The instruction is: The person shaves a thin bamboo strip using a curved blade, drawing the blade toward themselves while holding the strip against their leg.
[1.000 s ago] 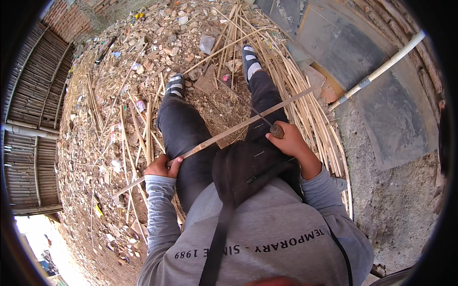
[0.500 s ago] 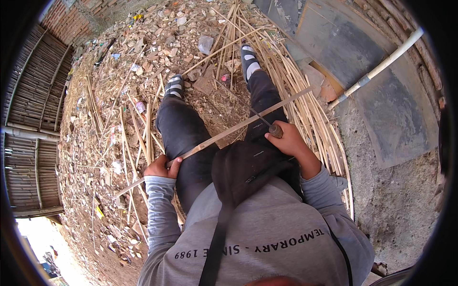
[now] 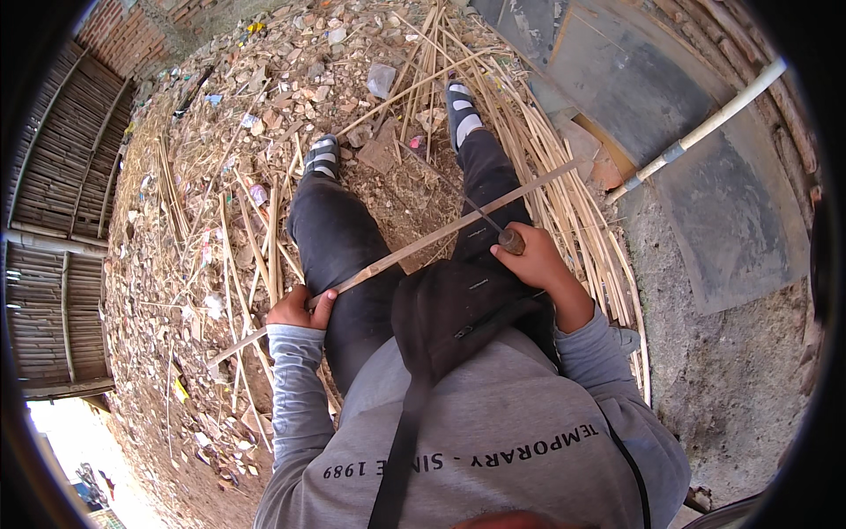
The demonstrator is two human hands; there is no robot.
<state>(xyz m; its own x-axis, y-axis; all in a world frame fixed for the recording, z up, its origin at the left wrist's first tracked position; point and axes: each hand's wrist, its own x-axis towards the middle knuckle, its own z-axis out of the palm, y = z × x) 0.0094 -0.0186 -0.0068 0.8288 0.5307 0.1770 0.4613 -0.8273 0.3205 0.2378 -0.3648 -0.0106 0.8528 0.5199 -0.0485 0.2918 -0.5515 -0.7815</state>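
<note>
I sit with both legs stretched out over the ground. My left hand (image 3: 300,309) grips a long thin bamboo strip (image 3: 414,249) that lies slantwise across my black trousers, running up to the right. My right hand (image 3: 532,261) holds a knife by its round wooden handle (image 3: 511,240); the thin blade (image 3: 458,196) rests on the strip near my right knee. A dark sling bag (image 3: 449,309) lies in my lap.
A bundle of bamboo strips (image 3: 564,203) lies to the right of my legs. Loose strips and shavings (image 3: 238,238) litter the ground at left. A white pipe (image 3: 705,128) crosses grey slabs at right; woven bamboo fencing (image 3: 53,229) stands at left.
Both hands hold their grip in much the same place; the view has only shifted a little.
</note>
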